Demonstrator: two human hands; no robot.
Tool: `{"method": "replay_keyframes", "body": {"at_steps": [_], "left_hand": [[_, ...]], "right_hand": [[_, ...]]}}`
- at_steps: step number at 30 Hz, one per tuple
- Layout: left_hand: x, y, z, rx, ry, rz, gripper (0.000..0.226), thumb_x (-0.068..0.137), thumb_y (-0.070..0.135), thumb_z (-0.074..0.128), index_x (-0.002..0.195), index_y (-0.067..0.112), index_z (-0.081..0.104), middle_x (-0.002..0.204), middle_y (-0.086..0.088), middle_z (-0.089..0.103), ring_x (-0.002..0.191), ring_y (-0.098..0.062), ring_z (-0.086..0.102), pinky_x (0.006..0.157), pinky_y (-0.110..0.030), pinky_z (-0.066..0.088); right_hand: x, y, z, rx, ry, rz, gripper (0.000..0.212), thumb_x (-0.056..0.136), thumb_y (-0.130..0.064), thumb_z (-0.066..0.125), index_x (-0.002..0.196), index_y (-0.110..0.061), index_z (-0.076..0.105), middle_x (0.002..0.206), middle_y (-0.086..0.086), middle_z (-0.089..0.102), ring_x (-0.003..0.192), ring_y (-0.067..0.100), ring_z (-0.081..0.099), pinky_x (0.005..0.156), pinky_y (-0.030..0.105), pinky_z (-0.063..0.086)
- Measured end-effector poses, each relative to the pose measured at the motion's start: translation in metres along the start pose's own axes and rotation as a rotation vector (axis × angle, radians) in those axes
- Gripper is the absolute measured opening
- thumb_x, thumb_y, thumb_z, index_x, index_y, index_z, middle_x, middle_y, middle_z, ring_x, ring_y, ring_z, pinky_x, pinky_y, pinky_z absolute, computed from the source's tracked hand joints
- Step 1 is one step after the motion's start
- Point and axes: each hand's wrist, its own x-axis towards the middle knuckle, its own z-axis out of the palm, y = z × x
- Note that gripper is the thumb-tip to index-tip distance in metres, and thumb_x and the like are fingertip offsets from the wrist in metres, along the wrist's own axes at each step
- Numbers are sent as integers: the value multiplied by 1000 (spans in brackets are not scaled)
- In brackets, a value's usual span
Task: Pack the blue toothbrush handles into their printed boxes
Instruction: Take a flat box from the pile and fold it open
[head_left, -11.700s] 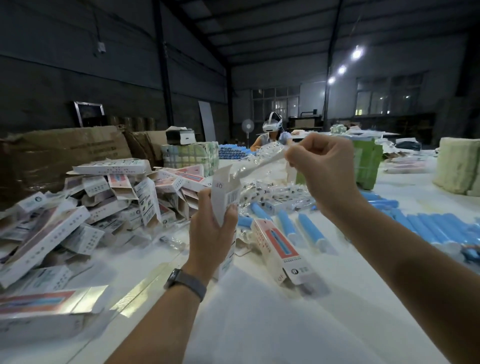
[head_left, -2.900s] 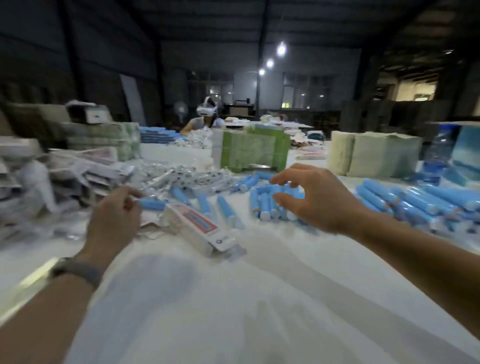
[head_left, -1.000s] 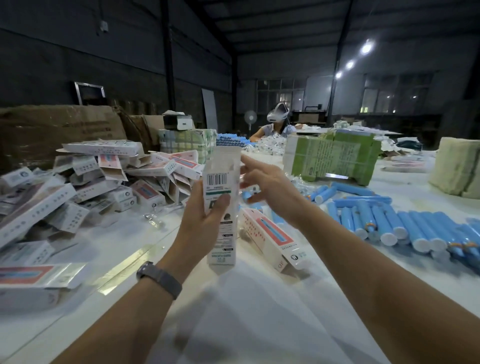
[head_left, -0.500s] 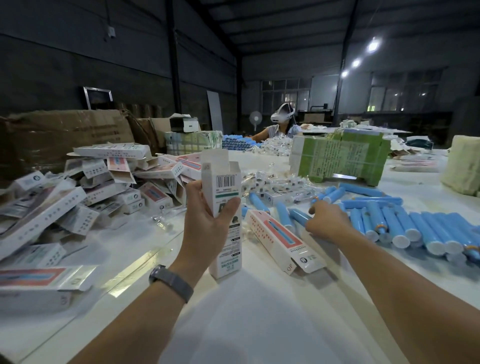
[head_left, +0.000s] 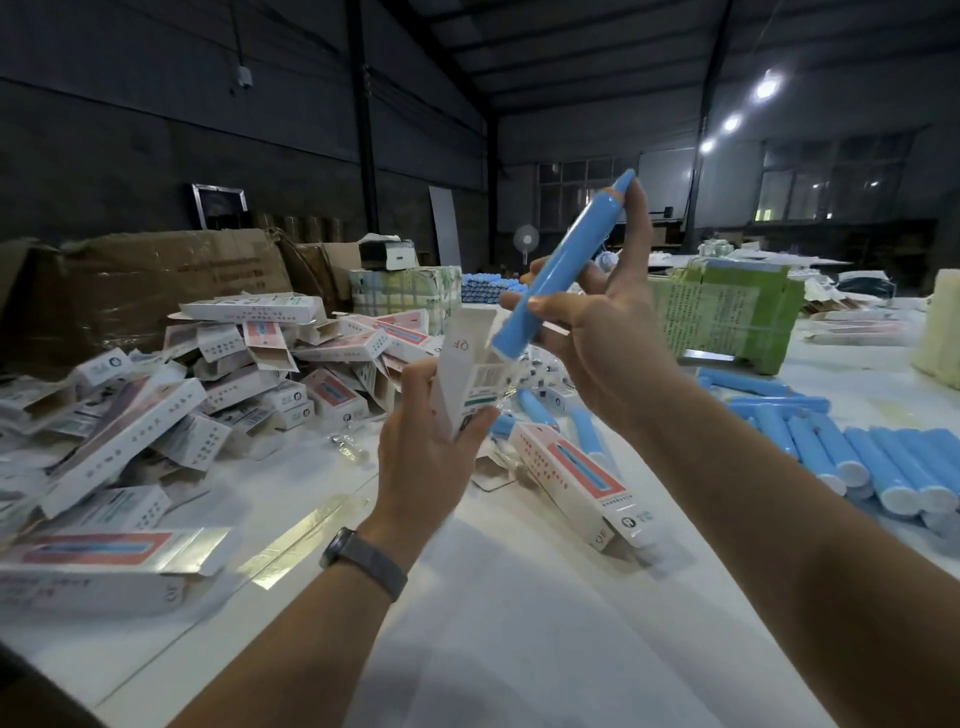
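Gripping an open printed box (head_left: 464, 382), the left hand (head_left: 426, 457) is seen with its thumb curled across the barcode panel and the flap raised at the top. A blue toothbrush handle (head_left: 563, 267) is pinched by the right hand (head_left: 597, 332), thumb on its front and fingers behind, tilted with the narrow tip up and the white base just over the box mouth, not yet inside. Below the right hand another printed box (head_left: 576, 480) is laid flat on the white table (head_left: 519, 623). Right of that hand, loose blue handles (head_left: 857, 457) are lined up. Left of the left hand, a heap of boxes (head_left: 208, 384) is piled.
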Motion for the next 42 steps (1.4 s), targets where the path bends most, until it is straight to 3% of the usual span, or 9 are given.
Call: {"method": "replay_keyframes", "body": {"at_steps": [5,13,16,23,27,31,36,39,42], "left_hand": [[-2,0,2,33,-37,34,59,81,27,82,111,32,31,114,8,53,101,-26,61,75,-41,62],[-1,-4,2,19,-7,0,52,84,30,78,113,33,34,121,-4,62,103,-29,64,74,-50,61],[-1,-6,-1,21,1,3,53,86,28,78,114,32,34,118,-1,60,101,-29,64,73,-51,60],[-6,-3,4,87,-16,101,48,87,27,75,112,28,35,107,3,60,88,-28,63,61,-34,53],[-5,-5,5,83,-13,74,40,91,27,71,112,30,37,102,8,64,81,-24,66,62,-31,47],[-5,-3,5,52,-14,89,29,90,35,59,108,28,37,101,6,64,80,-22,63,60,-32,49],[-5,-3,4,53,-16,115,29,90,36,58,108,27,37,106,-3,67,81,-24,65,60,-35,54],[-5,-3,4,66,-17,114,30,90,37,58,110,28,37,108,-3,67,83,-25,65,63,-43,58],[-5,-3,3,69,-10,123,32,89,36,59,111,28,37,111,-4,68,88,-26,67,65,-45,58]], "right_hand": [[-8,2,9,-103,-10,-96,117,77,26,61,146,-56,14,151,9,30,117,36,59,86,51,58],[-20,24,21,-272,89,-147,107,75,10,75,140,-51,17,139,7,43,112,24,60,91,42,58],[-18,27,22,-331,66,-114,98,79,1,77,139,-45,15,115,-7,48,91,8,65,79,22,59],[-12,16,12,-503,-28,-32,76,78,-12,82,123,-34,25,100,-2,57,85,9,65,62,13,55],[-17,16,20,-622,-67,-104,70,84,-25,77,135,-29,28,90,-12,62,78,7,68,72,26,58],[-17,11,21,-545,97,-296,70,87,-15,73,143,-27,31,107,-12,53,80,-1,62,68,16,52],[-13,3,12,-696,101,-594,79,80,1,75,144,-21,36,132,0,44,105,21,61,72,17,54],[-10,2,10,-745,84,-662,59,78,1,76,130,-14,54,129,1,48,102,16,62,69,13,53],[-7,1,9,-826,112,-707,36,84,-5,69,118,-12,59,112,-6,57,83,8,63,67,26,57]]}}
